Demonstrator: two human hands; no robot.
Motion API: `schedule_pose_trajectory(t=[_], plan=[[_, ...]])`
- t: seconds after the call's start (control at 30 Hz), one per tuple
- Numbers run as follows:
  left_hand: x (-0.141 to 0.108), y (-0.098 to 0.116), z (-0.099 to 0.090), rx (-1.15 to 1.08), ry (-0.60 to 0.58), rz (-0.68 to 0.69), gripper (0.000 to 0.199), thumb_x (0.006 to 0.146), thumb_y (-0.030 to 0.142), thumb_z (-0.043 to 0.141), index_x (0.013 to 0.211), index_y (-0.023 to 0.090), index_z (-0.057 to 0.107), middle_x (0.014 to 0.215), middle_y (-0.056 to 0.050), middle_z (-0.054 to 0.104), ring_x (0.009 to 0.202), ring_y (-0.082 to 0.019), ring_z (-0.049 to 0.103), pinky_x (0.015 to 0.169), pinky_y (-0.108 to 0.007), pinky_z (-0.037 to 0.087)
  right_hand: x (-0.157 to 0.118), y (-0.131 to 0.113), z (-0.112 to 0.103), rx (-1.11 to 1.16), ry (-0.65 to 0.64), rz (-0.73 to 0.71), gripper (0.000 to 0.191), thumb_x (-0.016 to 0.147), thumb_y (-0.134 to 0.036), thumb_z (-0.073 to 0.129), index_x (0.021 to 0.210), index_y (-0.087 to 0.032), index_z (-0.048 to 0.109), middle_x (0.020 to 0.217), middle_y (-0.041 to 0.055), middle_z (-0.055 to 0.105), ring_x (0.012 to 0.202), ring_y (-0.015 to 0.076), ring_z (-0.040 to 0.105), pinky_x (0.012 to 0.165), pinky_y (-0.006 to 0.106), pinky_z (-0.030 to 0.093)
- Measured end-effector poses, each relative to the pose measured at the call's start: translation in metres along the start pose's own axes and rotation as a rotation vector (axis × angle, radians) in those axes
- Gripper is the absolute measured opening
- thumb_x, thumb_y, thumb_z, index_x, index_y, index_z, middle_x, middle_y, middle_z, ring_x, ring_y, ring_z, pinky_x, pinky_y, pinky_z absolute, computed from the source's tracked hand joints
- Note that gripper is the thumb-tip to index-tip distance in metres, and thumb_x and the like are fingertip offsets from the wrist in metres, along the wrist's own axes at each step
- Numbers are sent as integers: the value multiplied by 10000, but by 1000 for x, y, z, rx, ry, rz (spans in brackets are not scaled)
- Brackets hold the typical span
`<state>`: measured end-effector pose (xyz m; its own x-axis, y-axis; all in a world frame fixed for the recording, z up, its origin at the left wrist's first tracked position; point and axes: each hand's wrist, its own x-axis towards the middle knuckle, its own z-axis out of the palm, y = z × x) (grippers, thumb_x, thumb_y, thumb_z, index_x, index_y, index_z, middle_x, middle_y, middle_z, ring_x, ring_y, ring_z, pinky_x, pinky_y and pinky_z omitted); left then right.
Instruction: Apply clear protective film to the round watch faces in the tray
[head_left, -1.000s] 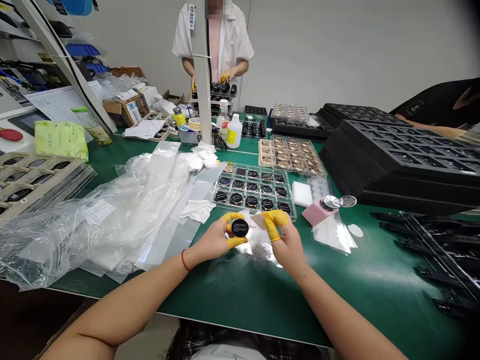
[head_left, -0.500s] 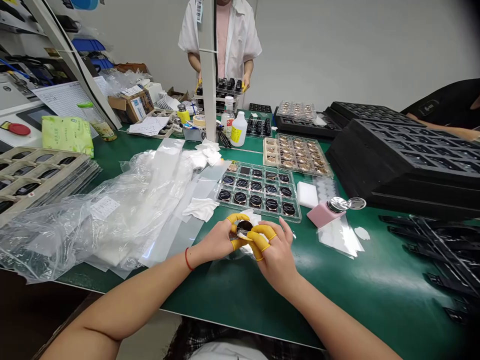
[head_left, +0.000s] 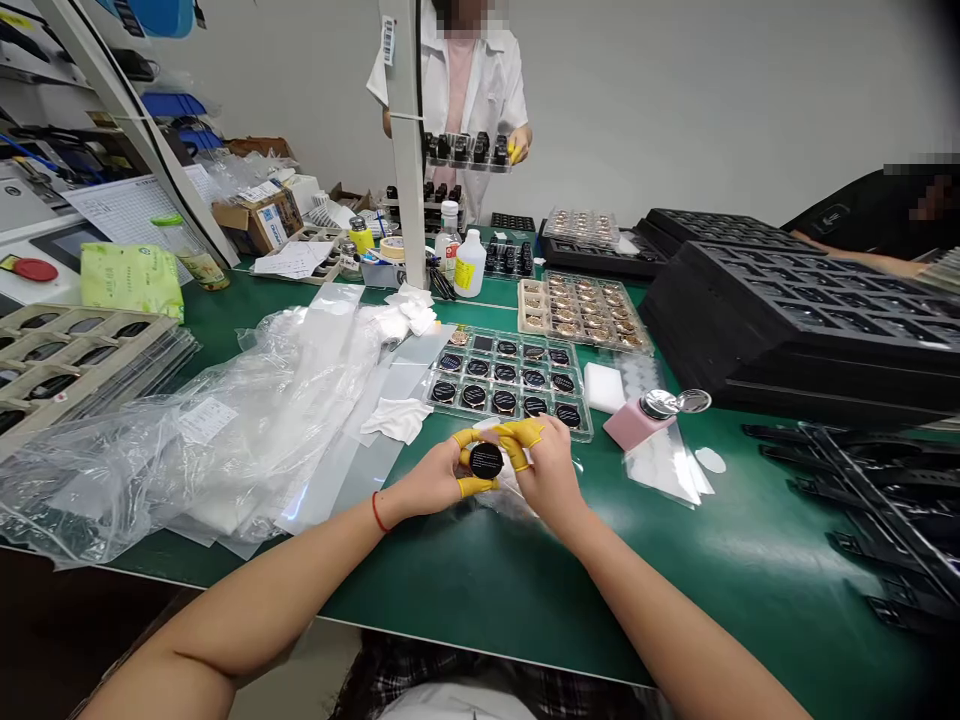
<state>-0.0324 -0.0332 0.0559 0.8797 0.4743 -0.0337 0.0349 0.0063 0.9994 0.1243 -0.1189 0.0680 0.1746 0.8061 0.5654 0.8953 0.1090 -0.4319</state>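
Observation:
Between the yellow-cotted fingertips of my left hand (head_left: 442, 472) is a round black watch head (head_left: 486, 462), with its dark face and small pale print turned toward me. My right hand (head_left: 544, 460), also in yellow finger cots, is closed in a pinch at the watch head's upper right edge. A small pale bit shows by its fingertips, too little to name. Below that hand lies some crumpled clear film (head_left: 510, 495). Just beyond both hands is a clear plastic tray (head_left: 589, 432) with several round black watch heads in its pockets.
A white cloth (head_left: 397, 420) and plastic bags (head_left: 247, 400) spread out on the left. To the right are a white foam block (head_left: 603, 386), a pink pump bottle (head_left: 637, 425), black straps (head_left: 885, 520) and stacked black trays (head_left: 690, 330). A co-worker (head_left: 480, 100) holds a tray across the table.
The watch head has turned so its printed face shows. My right hand's fingers have shifted up to its upper edge. The co-worker has lifted a tray of black items.

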Motion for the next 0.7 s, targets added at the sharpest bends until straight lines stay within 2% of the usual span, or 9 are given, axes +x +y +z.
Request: schedule_pose_trajectory(t=[0.1, 0.17, 0.23, 0.3, 0.43, 0.5, 0.57, 0.63, 0.7], plan=[[1, 4, -2, 7, 10, -36, 511, 700, 283, 736, 1133, 195, 478, 854, -13, 589, 747, -131, 557, 706, -272, 472, -3, 22, -9, 182, -34, 269, 252, 885, -300, 419, 1077, -239, 570, 1024, 70, 655, 910, 221, 584, 812, 379, 449], [1, 6, -3, 20, 13, -63, 514, 692, 282, 740, 1127, 197, 480, 805, 3, 579, 715, -122, 543, 690, -266, 459, -7, 41, -13, 157, -139, 371, 282, 874, -295, 430, 1111, -239, 572, 1062, 79, 648, 930, 223, 591, 778, 355, 464], [0, 8, -3, 24, 10, -79, 524, 688, 269, 740, 1135, 198, 476, 798, 6, 578, 715, -123, 541, 685, -265, 451, -13, 55, -14, 22, -241, 383, 254, 840, -258, 466, 1023, -211, 636, 1002, 105, 657, 933, 248, 580, 801, 383, 449], [0, 7, -2, 34, 18, -79, 524, 681, 247, 740, 1134, 196, 480, 791, 10, 572, 708, -122, 534, 668, -257, 442, -17, 56, -11, -80, -268, 350, 236, 825, -247, 482, 939, -186, 680, 972, 130, 653, 954, 276, 555, 841, 427, 420], [2, 1, 0, -37, -2, -86, 589, 697, 232, 719, 1217, 205, 444, 737, 26, 563, 657, -113, 529, 631, -251, 441, -11, 28, 0, 180, -297, 287, 343, 874, -294, 435, 1174, -219, 584, 983, 71, 651, 911, 208, 570, 823, 372, 451], [4, -4, -2, -102, 7, -84, 686, 715, 236, 701, 1309, 217, 357, 764, 15, 597, 678, -127, 562, 667, -278, 460, 7, 14, 10, 316, -353, 291, 420, 851, -276, 468, 1267, -222, 494, 868, 22, 645, 789, 164, 584, 733, 315, 481], [7, -10, -6, -122, 52, -89, 744, 730, 251, 688, 1355, 192, 289, 783, -6, 635, 723, -151, 599, 725, -315, 470, 38, 14, 21, 296, -333, 328, 396, 823, -247, 495, 1214, -186, 517, 794, 4, 625, 723, 149, 581, 680, 285, 482], [10, -14, -11, -100, 108, -109, 743, 734, 273, 686, 1351, 146, 291, 782, -29, 661, 769, -177, 627, 773, -341, 468, 81, 28, 33, 202, -228, 396, 297, 848, -275, 463, 1103, -156, 558, 853, 33, 632, 746, 152, 589, 685, 284, 476], [11, -17, -14, -82, 135, -121, 704, 733, 282, 687, 1323, 122, 337, 804, -50, 677, 810, -193, 639, 805, -355, 464, 124, 49, 47, 135, -164, 432, 324, 882, -292, 405, 1134, -125, 523, 954, 82, 626, 827, 172, 586, 727, 305, 464]])
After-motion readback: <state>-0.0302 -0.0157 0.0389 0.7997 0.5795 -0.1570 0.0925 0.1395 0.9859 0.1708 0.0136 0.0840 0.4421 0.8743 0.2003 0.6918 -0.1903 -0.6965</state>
